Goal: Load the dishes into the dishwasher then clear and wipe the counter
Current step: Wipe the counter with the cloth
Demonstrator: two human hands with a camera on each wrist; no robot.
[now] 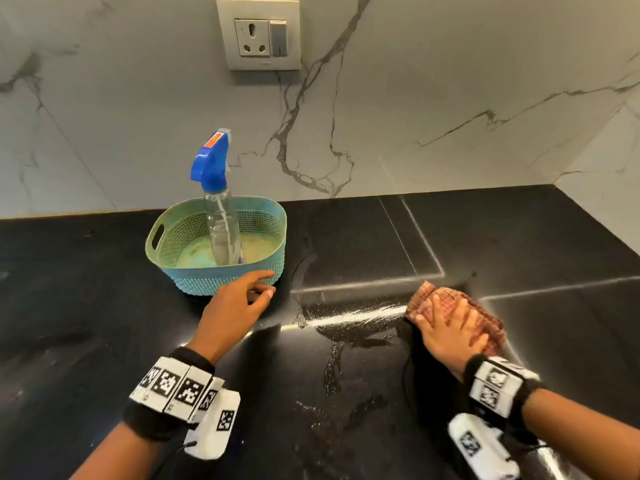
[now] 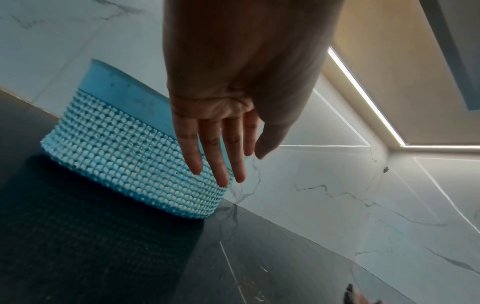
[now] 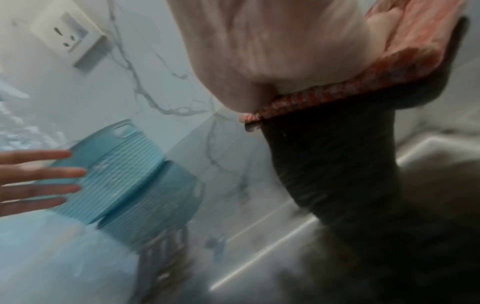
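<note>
While the right hand [image 1: 450, 336] is pressing the cloth down, the scene is reading like this:

Right hand: lying flat on a reddish checked cloth [image 1: 483, 318], fingers spread and straight, palm bearing on the fabric; nothing is being curled round.
Cloth: sitting bunched on the black counter [image 1: 104, 289], at the right end of a wet, speckled streak [image 1: 353, 315] that is running leftward from it.
Left hand [image 1: 232, 308]: hovering just in front of the basket [image 1: 221, 282], fingers extended and relaxed, gripping nothing; in the left wrist view the fingertips [image 2: 221, 179] are lying over the basket's perforated wall, but I cannot tell whether they are touching it.
Basket: a teal perforated tub, standing on the counter near the marble backsplash [image 1: 450, 98], left of the wet patch.
Spray bottle [image 1: 220, 209]: standing upright inside the basket, clear body, blue trigger head pointing up.
Wall socket [image 1: 259, 38]: showing on the backsplash above and behind the basket.
Right wrist view: blurring heavily; the cloth's edge is showing under the palm.
</note>
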